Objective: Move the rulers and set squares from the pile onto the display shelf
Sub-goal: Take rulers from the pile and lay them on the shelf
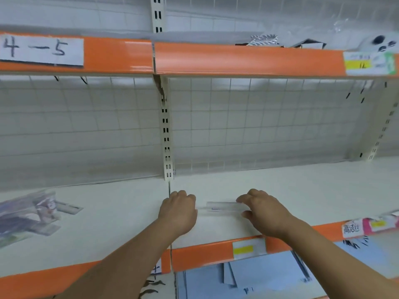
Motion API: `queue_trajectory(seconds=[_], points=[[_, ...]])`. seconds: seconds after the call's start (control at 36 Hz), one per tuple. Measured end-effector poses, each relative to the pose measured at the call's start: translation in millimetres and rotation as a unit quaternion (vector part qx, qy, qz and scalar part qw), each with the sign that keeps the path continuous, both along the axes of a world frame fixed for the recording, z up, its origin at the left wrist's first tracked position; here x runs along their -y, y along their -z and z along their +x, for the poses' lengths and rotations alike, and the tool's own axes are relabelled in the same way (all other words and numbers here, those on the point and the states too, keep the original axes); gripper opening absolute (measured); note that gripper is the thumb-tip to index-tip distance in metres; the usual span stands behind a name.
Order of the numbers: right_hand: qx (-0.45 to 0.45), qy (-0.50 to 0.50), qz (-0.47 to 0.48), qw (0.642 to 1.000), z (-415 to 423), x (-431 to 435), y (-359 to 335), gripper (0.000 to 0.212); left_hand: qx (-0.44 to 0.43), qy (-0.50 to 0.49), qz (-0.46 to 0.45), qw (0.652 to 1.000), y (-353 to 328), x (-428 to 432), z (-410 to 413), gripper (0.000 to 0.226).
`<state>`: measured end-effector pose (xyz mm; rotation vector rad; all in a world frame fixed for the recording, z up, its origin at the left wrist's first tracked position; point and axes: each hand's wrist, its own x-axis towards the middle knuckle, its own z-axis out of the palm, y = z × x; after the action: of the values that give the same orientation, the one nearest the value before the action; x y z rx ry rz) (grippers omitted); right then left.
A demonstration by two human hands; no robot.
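— Where is the ruler?
— The clear plastic ruler (222, 206) lies on the white display shelf (302, 190), lower centre of the frame, between your hands. Your right hand (263, 212) pinches its right end, fingers on the far edge, thumb at the near edge. Your left hand (178, 209) is curled at the blurred left end; I cannot tell whether it grips.
— Room and writing?
— Open shelf surface stretches right and back to the wire grid wall (259, 126). The pile of clear-wrapped rulers and set squares (28, 212) sits at far left, well apart. The orange front edge (203, 255) runs beneath your wrists. Upper left, a white paper label (41, 49) reads "4-5".
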<state>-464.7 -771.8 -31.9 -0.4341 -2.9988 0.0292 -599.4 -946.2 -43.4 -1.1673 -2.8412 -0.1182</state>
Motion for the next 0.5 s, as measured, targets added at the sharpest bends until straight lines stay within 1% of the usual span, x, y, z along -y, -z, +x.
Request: queue_trajectory(seconds=[0.25,0.36,0.5], points=[[-0.022,0.031,0.006,0.999,-18,-45,-4,0.041,-0.022,0.041,0.018,0.999,1,-59,-29,0.024],[-0.028,0.045,-0.004,0.999,-26,-61,-1,0.040,-0.028,0.056,0.017,0.998,3,-79,-39,0.026],[-0.009,0.049,-0.013,0.999,-31,-80,6,0.041,-0.027,0.055,-0.004,0.998,4,-97,-45,0.029]])
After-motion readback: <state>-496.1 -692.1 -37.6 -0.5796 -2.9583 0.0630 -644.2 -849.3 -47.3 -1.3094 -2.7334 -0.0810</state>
